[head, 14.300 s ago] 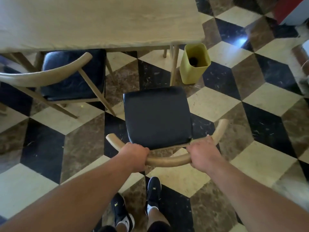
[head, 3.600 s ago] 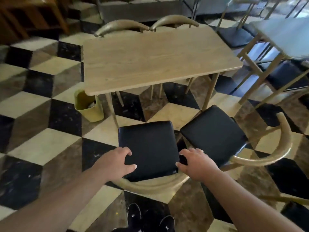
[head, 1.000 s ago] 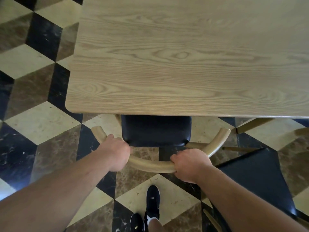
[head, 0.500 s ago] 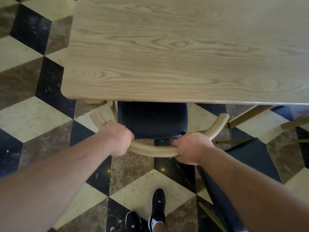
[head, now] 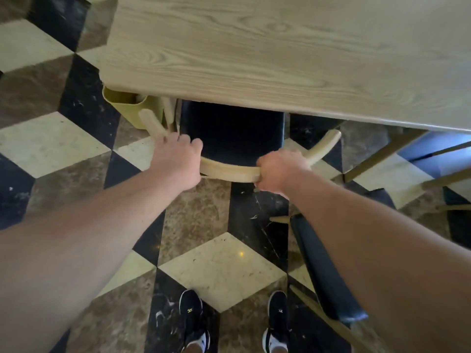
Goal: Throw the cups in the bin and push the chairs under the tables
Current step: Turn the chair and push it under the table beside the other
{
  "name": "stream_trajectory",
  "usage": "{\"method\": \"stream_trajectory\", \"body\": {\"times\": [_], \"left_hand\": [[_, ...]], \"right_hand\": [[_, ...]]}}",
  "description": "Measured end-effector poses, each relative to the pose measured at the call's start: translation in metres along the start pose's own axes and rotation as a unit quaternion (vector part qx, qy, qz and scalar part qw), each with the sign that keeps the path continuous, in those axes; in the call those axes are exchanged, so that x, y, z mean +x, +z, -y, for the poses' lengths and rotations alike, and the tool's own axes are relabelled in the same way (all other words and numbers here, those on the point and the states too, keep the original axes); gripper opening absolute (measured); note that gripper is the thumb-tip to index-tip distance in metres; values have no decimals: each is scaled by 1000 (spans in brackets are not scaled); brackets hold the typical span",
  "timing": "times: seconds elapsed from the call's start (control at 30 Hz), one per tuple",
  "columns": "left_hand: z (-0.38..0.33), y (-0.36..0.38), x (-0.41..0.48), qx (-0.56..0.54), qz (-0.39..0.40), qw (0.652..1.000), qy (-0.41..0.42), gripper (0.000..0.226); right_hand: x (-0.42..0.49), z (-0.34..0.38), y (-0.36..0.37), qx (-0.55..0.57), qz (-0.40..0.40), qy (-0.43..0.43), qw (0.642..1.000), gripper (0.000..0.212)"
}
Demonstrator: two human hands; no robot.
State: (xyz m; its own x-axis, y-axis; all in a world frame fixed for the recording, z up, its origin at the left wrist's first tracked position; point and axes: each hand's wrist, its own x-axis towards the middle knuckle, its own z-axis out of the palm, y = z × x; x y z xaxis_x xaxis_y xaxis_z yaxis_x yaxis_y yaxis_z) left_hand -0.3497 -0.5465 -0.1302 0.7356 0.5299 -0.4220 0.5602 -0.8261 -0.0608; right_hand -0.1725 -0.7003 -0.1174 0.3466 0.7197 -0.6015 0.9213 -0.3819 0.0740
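Wooden curved backrest (head: 229, 171) is what both hands are on: the right hand (head: 280, 171) is wrapped shut around it, while the left hand (head: 175, 161) looks looser, fingers spread over the rail near its left end, more resting than clamped. The chair's black seat (head: 232, 133) is partly tucked under the light wood table (head: 280, 52), with the front part hidden beneath the edge.

To finish this well I'd push straight and evenly with both hands so it doesn't twist, because the backrest's left tip sits just beside the yellow bin (head: 122, 105). Hard to say if they're touching from this angle. Go slow so nothing knocks the bin. Second chair (head: 326, 271) at the right is clearly not tucked in, so that one's probably next.
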Motion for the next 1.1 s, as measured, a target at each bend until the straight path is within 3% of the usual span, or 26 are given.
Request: {"method": "stream_trajectory", "body": {"times": [0.1, 0.2, 0.3, 0.4, 0.6, 0.87, 1.1], "left_hand": [[-53, -4, -50, -80, -56, 994, 57, 70], [-118, -16, -93, -121, -104, 982, 100, 68], [-193, -27, -118, -145, -69, 977, 142, 58], [-266, -24, -134, -163, -2, 967, 195, 49], [-417, -2, -165, -135, 54, 947, 288, 48], [-572, 21, -199, -138, 106, 918, 356, 48], [-660, 55, -234, -24, 245, 892, 379, 93]], "right_hand": [[-35, 0, 24, 60, -130, -6, 990, 75], [-98, -20, 51, 141, -198, -33, 969, 80], [-169, -74, 92, 196, -157, 16, 968, 66], [-235, -140, 144, 196, -104, 79, 972, 59], [-358, -256, 241, 178, -56, 183, 965, 50], [-466, -336, 337, 195, -34, 253, 947, 43], [-496, -361, 376, 149, -16, 179, 972, 62]]}}
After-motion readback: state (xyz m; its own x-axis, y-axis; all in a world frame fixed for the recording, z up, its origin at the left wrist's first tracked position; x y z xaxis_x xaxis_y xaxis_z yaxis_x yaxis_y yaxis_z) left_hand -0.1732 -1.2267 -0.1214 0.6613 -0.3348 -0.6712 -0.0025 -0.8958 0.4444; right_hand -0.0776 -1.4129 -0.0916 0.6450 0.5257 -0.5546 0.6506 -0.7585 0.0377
